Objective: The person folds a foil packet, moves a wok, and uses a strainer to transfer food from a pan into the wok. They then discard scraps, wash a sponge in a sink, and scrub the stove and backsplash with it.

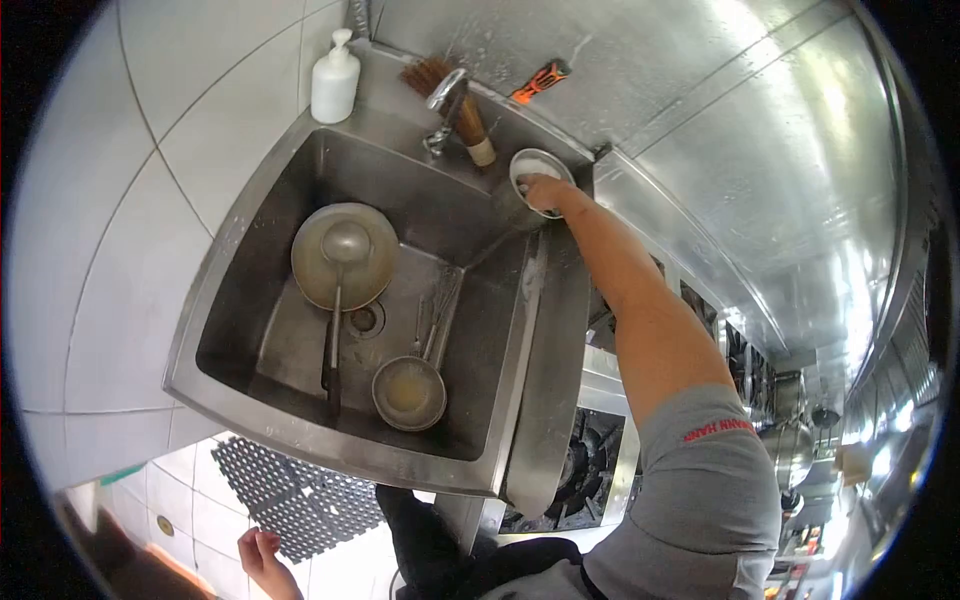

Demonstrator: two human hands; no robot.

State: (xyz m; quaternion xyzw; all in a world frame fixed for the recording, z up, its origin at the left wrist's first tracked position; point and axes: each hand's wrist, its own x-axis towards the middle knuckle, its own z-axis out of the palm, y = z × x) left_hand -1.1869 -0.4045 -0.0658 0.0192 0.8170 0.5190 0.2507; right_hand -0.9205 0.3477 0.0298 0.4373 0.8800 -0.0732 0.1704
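My right hand (pixel 546 190) reaches into a round metal container (pixel 541 160) at the sink's back right corner. Its fingers are bent together inside the rim, and what they grip, if anything, is hidden. My left hand (pixel 266 562) hangs low at the left, above the floor, empty with loosely curled fingers. In the metal sink (pixel 400 185) a frying pan (pixel 312 290) holds cloudy liquid, with a ladle (pixel 346 243) lying across it. A smaller round strainer or ladle (pixel 408 393) and a whisk (pixel 441 308) lie to the right of the drain (pixel 365 320).
A white pump bottle (pixel 335 82) stands at the back left corner. Beside the tap (pixel 444 100) leans a brown bristle brush (pixel 470 125); an orange-and-black handled tool (pixel 541 80) lies behind. Stove burners (pixel 575 465) adjoin on the right. A black perforated mat (pixel 295 490) covers some floor.
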